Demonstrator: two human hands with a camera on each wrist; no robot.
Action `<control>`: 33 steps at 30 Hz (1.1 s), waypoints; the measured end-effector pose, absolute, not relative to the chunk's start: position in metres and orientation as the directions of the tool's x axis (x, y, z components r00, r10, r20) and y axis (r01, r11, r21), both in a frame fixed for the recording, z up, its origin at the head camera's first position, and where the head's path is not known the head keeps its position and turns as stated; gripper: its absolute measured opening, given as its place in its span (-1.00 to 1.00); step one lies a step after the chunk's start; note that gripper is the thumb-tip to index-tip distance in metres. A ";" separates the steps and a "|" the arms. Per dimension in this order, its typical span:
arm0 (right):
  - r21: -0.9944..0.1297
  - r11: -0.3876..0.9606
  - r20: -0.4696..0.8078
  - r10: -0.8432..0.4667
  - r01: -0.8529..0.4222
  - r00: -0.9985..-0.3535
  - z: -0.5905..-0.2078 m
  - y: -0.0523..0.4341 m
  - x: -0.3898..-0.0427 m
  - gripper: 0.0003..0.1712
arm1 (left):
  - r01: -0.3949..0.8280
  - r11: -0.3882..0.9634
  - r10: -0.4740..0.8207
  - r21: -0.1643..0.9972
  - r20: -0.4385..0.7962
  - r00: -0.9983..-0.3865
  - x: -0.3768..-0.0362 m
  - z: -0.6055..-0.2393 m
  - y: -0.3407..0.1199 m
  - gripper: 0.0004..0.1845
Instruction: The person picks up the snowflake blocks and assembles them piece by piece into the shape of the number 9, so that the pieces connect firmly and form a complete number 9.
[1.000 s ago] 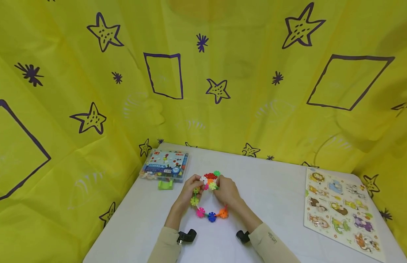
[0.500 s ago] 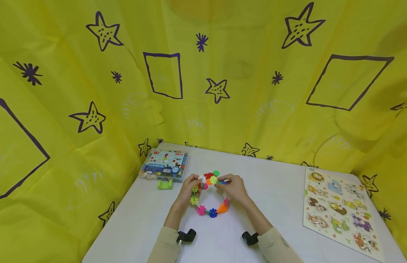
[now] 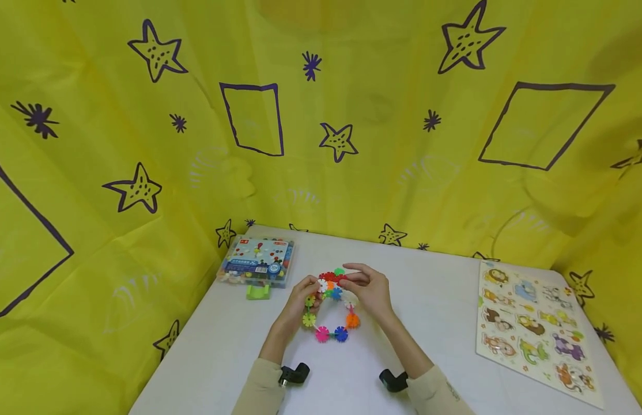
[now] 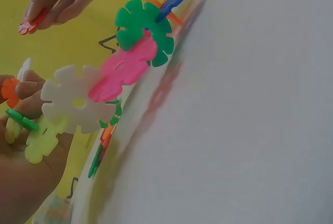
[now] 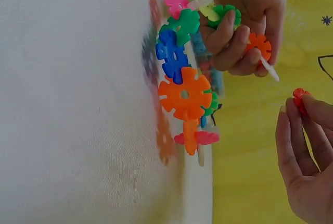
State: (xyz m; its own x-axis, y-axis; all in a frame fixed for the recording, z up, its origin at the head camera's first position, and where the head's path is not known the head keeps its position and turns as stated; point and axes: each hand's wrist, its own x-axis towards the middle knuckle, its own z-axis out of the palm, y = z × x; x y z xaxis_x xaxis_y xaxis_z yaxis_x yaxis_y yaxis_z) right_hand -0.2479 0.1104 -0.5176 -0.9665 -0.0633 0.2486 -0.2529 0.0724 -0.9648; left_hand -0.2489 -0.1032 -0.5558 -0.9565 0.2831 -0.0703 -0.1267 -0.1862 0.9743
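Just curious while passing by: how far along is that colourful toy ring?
Done: most of the ring of colourful plastic snowflake discs is linked. In hand: the left hand grips the ring, and the right hand pinches a loose red disc. Left: the red disc is not attached.

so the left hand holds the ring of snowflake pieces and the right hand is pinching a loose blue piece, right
Not quite: the loose piece pinched by the right hand is red, not blue, as the right wrist view shows. The rest stands: the left hand holds the ring of snowflake pieces.
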 end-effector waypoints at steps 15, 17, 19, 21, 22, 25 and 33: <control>-0.917 0.121 0.365 -0.134 -0.381 -0.921 -0.522 0.105 -0.237 -0.90 | -0.175 -0.244 0.409 0.954 -0.063 -0.910 -0.246 -0.556 -0.102 -0.85; -0.923 0.117 0.352 -0.131 -0.367 -0.927 -0.522 0.106 -0.236 -0.91 | -0.196 -0.248 0.412 0.949 -0.079 -0.908 -0.246 -0.555 -0.101 -0.85; -0.927 0.118 0.340 -0.133 -0.355 -0.931 -0.521 0.107 -0.235 -0.91 | -0.207 -0.255 0.418 0.944 -0.085 -0.905 -0.246 -0.555 -0.100 -0.85; -0.931 0.121 0.328 -0.128 -0.343 -0.936 -0.521 0.107 -0.235 -0.92 | -0.219 -0.269 0.422 0.938 -0.089 -0.902 -0.245 -0.554 -0.100 -0.85; -0.932 0.125 0.324 -0.125 -0.339 -0.938 -0.521 0.108 -0.235 -0.92 | -0.222 -0.277 0.427 0.935 -0.087 -0.900 -0.245 -0.554 -0.100 -0.85; -0.935 0.124 0.320 -0.114 -0.333 -0.941 -0.522 0.108 -0.235 -0.92 | -0.227 -0.292 0.440 0.929 -0.080 -0.894 -0.245 -0.554 -0.100 -0.84; -0.928 0.162 0.329 -0.067 -0.336 -0.942 -0.528 0.109 -0.233 -0.93 | -0.233 -0.290 0.454 0.928 -0.080 -0.888 -0.243 -0.553 -0.097 -0.83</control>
State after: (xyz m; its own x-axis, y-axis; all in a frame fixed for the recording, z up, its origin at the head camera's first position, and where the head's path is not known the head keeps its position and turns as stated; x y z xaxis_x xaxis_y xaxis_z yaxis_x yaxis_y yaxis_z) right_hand -0.2332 0.1090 -0.5280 -0.9418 -0.0672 0.3293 -0.3359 0.1622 -0.9278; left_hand -0.2429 -0.0971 -0.5530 -0.8875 0.4537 -0.0804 -0.2325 -0.2905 0.9282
